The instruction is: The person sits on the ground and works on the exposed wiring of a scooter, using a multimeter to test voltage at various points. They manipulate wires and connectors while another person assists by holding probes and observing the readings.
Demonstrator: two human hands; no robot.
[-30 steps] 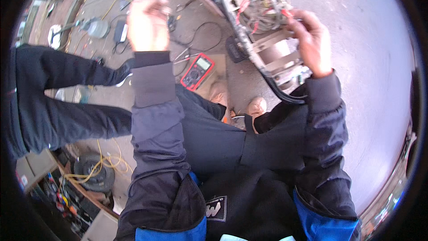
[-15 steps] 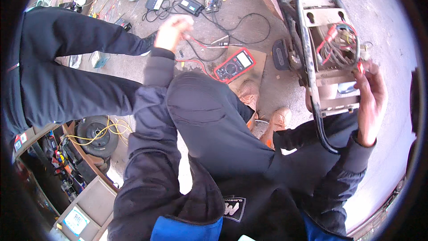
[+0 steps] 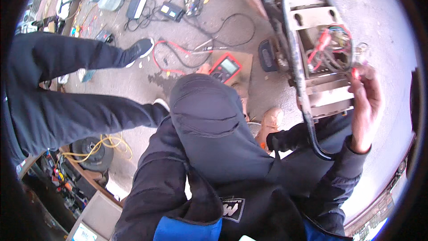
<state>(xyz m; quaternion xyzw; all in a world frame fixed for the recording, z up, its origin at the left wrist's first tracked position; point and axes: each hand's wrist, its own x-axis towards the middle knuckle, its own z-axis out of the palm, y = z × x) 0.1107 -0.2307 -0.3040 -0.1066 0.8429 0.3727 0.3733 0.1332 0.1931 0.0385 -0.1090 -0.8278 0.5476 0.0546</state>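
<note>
My right hand (image 3: 369,90) is at the right side of a black tubular frame (image 3: 289,27), thumb and fingers pinched on a small red connector (image 3: 355,73). Close by, a bundle of wires (image 3: 334,58) with red connectors lies in the frame's open compartment. Of my left hand (image 3: 204,68) only a bit shows beyond my raised knee, at the left edge of a red multimeter (image 3: 226,68); its fingers are mostly hidden. The meter rests on a piece of cardboard (image 3: 245,64), its lower part covered by the knee. Red and black test leads (image 3: 154,56) curve over the ground beside it.
Another person's legs in dark trousers (image 3: 67,53) stand at the left. Black power adapters (image 3: 171,11), a circuit board (image 3: 192,6) and cables lie at the far side. A wheel (image 3: 91,154) with yellow cord and a tool box (image 3: 58,187) are at the lower left.
My left hand has come down from above the ground to the multimeter, passing behind my knee. The right hand keeps its pinch on the red connector. The view has shifted slightly.
</note>
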